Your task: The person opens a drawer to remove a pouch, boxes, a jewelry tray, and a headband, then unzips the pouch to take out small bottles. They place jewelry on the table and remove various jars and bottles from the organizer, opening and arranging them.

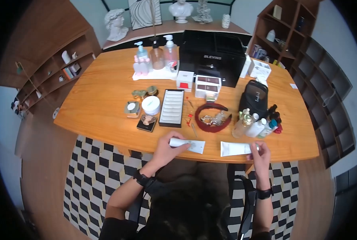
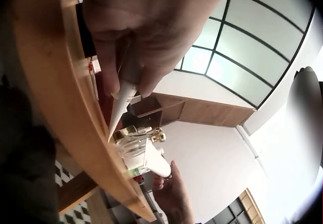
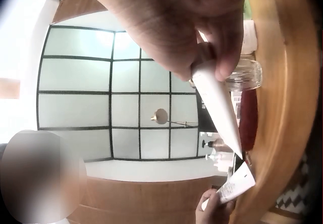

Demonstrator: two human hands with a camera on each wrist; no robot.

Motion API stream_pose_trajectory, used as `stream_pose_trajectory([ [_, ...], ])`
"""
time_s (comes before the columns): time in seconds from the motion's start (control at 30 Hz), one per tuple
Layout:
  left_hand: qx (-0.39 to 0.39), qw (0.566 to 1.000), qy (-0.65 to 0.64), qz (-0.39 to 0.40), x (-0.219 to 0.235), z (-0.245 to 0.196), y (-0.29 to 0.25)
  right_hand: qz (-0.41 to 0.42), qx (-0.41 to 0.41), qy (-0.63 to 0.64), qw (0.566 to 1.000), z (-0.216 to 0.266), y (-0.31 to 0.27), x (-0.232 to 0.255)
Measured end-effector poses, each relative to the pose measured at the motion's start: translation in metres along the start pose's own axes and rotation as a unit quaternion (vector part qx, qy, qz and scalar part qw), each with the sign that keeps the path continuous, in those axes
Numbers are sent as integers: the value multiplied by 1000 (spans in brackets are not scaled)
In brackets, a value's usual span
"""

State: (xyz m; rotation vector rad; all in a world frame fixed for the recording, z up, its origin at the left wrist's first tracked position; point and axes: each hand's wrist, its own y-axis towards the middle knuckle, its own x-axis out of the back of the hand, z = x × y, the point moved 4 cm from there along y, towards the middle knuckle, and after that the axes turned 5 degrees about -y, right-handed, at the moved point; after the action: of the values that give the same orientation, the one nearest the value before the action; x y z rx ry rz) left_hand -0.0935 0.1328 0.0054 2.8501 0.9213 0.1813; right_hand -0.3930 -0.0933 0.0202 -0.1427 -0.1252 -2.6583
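My left hand (image 1: 165, 151) grips a white squeeze tube (image 1: 197, 147) near the table's front edge, its flat crimped end pointing right. A second white squeeze tube (image 1: 233, 149) is pinched at its cap end by my right hand (image 1: 261, 155), flat end toward the left. The two flat ends face each other across a short gap. In the left wrist view, thumb and fingers squeeze the sides of the left tube (image 2: 121, 103). Seen from the right wrist, the right tube (image 3: 218, 105) tapers down from between thumb and fingers; its cap is mostly hidden.
Beyond my hands on the wooden table (image 1: 98, 96) lie a partitioned tray (image 1: 171, 108), a dark red headband (image 1: 210, 127), a white jar (image 1: 151, 105) and several bottles (image 1: 256, 128). Farther back stand a black case (image 1: 210, 56), a black pouch (image 1: 253, 98) and pump bottles (image 1: 170, 50).
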Motion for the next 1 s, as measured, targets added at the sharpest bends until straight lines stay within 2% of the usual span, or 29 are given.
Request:
stream_pose_trajectory([
  [0.2, -19, 995, 96, 2, 2, 13, 3, -19, -4, -47, 999, -27, 9, -10],
  [0.27, -104, 973, 206, 3, -2, 6, 4, -19, -3, -78, 997, -29, 7, -15],
  [0.33, -109, 968, 225, 4, -3, 1, 4, -54, 75, -299, 950, -15, 9, -17],
  [0.37, -116, 963, 242, 6, -4, -2, 4, -53, 72, -298, 950, -10, 10, -19],
  [0.4, -114, 963, 243, 8, -5, -1, 4, -59, 92, -348, 931, -3, 9, -21],
  [0.43, -149, 959, 241, -7, -6, -3, 4, -64, 112, -397, 909, 2, 8, -24],
  [0.47, -183, 953, 238, -24, -6, -5, 3, -63, 111, -398, 909, 2, 9, -25],
  [0.6, -194, 950, 246, -12, -2, -10, 5, -93, 137, -391, 905, 2, 0, -27],
  [0.67, -205, 944, 256, 46, 0, -11, 10, -99, 138, -372, 913, -2, -4, -29],
  [0.77, -157, 956, 240, 67, 3, -4, 19, -116, 172, -348, 914, -13, -4, -26],
  [0.8, -155, 956, 242, 65, 4, -4, 21, -129, 170, -292, 932, -20, -2, -23],
  [0.83, -132, 973, 181, 58, 7, -4, 21, -142, 166, -237, 947, -27, -3, -21],
  [0.87, -112, 985, 118, 50, 9, -2, 22, -157, 187, -189, 951, -30, -4, -23],
  [0.9, -112, 986, 118, 46, 10, -1, 24, -182, 165, -160, 956, -34, -9, -22],
  [0.97, -66, 996, 63, -6, 18, 7, 21, -153, 216, -253, 931, -36, -28, -27],
  [1.0, -67, 996, 65, -14, 19, 11, 17, -131, 304, -309, 891, -30, -32, -37],
])
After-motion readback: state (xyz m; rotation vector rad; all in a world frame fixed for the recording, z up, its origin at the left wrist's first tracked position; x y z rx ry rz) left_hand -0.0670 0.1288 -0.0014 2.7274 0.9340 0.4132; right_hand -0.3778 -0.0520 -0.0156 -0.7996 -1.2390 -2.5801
